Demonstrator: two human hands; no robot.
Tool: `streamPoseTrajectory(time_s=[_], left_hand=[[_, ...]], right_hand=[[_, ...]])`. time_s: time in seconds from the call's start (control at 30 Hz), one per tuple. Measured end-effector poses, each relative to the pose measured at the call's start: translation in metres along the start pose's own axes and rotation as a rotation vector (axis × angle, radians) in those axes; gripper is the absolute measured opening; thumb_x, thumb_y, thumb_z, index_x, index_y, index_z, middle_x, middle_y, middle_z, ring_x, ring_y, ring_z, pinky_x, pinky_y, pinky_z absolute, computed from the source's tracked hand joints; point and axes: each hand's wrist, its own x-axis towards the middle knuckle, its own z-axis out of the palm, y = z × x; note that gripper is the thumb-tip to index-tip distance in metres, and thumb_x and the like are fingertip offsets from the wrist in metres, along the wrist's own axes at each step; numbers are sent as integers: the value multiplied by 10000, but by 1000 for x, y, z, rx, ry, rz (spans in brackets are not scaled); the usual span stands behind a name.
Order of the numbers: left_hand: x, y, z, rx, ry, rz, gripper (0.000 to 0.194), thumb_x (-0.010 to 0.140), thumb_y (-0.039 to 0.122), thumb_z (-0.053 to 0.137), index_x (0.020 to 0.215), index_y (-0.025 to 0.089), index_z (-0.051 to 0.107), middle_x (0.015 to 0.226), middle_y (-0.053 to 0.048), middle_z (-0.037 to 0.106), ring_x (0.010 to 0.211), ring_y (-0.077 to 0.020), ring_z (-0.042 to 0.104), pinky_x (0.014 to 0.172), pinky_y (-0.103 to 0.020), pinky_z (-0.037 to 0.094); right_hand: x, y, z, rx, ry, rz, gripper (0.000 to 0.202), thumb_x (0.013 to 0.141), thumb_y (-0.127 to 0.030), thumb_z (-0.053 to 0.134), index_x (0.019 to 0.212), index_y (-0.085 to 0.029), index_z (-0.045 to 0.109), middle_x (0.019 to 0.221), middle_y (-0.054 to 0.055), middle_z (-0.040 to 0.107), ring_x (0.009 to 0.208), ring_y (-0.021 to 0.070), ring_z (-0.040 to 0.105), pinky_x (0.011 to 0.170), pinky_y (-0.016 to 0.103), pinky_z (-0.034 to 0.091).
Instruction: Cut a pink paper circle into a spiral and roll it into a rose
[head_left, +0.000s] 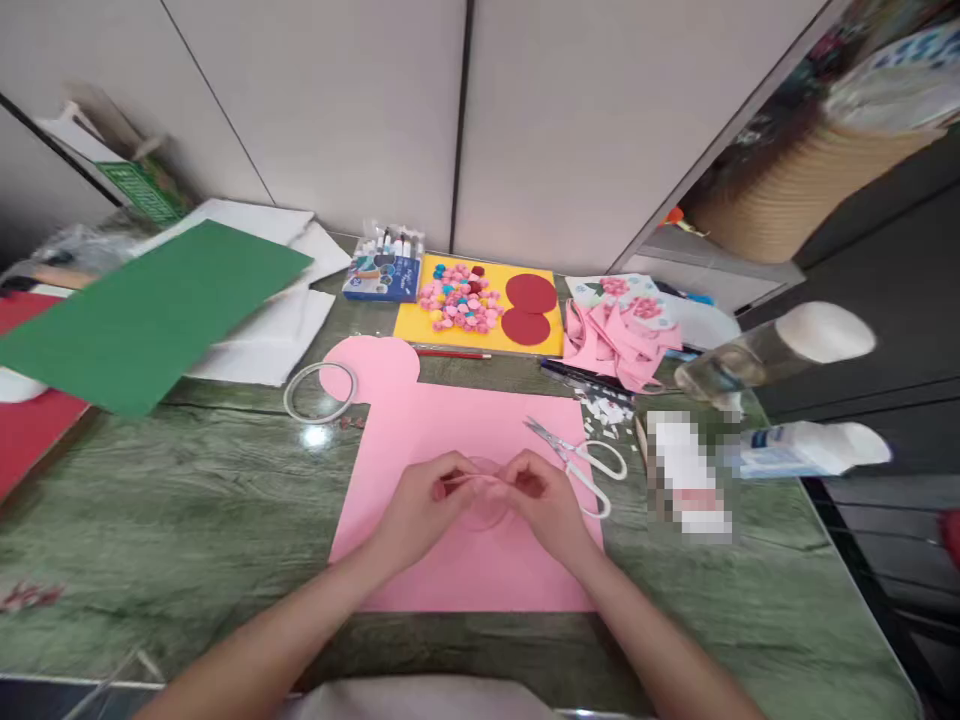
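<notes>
Over a pink sheet of paper (465, 575), my left hand (426, 505) and my right hand (546, 505) meet with bent fingers. Both pinch a thin pink piece (486, 478), seen almost edge-on, so its full shape is hard to make out. Just beneath, between the hands, is a faint see-through round shape (486, 515) against the pink sheet. White-handled scissors (577, 455) lie partly opened to the right of my right hand, across the sheet's edge. Pink paper circles (386, 365) overlap the sheet's upper left corner, with a roll of tape (291, 398) on them.
Behind lie a yellow sheet (409, 325) with pom-poms (461, 305) and dark red circles (529, 292), a pencil (454, 354), and a marker box (384, 278). Pink scraps (619, 340), white bits and a bottle (720, 365) stand right. Green card (157, 310) covers papers left.
</notes>
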Motion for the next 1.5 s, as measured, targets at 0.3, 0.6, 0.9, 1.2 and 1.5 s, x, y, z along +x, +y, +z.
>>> streamPoseTrajectory(time_s=[0.3, 0.6, 0.9, 1.2, 1.5], left_hand=[[0, 8, -1, -188, -118, 95, 183, 800, 294, 578, 928, 180, 640, 930, -45, 670, 895, -165, 599, 801, -259, 442], [1, 5, -2, -279, -184, 109, 134, 783, 222, 591, 894, 160, 635, 899, -50, 652, 874, -166, 574, 803, -266, 424], [3, 4, -3, -417, -262, 96, 174, 787, 215, 598, 945, 159, 640, 958, -61, 634, 927, -170, 564, 824, -263, 417], [3, -1, -1, -546, -313, 60, 230, 762, 240, 629, 978, 163, 642, 1034, -86, 618, 943, -196, 567, 829, -300, 423], [2, -2, 2, -608, -325, -26, 376, 746, 265, 635, 1107, 177, 578, 1011, -75, 608, 802, -157, 556, 732, -280, 436]], right_hand=[[-1, -1, 0, -66, -17, -7, 150, 729, -229, 672, 663, -194, 542, 649, -37, 540, 626, 117, 484, 593, 234, 365], [-2, -1, -1, -59, -17, 0, 156, 695, -227, 701, 650, -195, 555, 644, -38, 560, 621, 120, 489, 595, 241, 364], [-2, -4, -2, -16, -14, 6, 184, 679, -244, 722, 632, -192, 552, 620, -43, 550, 605, 113, 479, 581, 235, 363], [-1, -4, -2, 21, 16, -73, 154, 675, -229, 738, 816, -233, 675, 768, 6, 650, 727, 159, 586, 663, 282, 447], [-2, 1, -2, -44, 229, -252, 75, 680, -191, 730, 675, -243, 676, 660, -14, 556, 653, 142, 518, 599, 281, 397]])
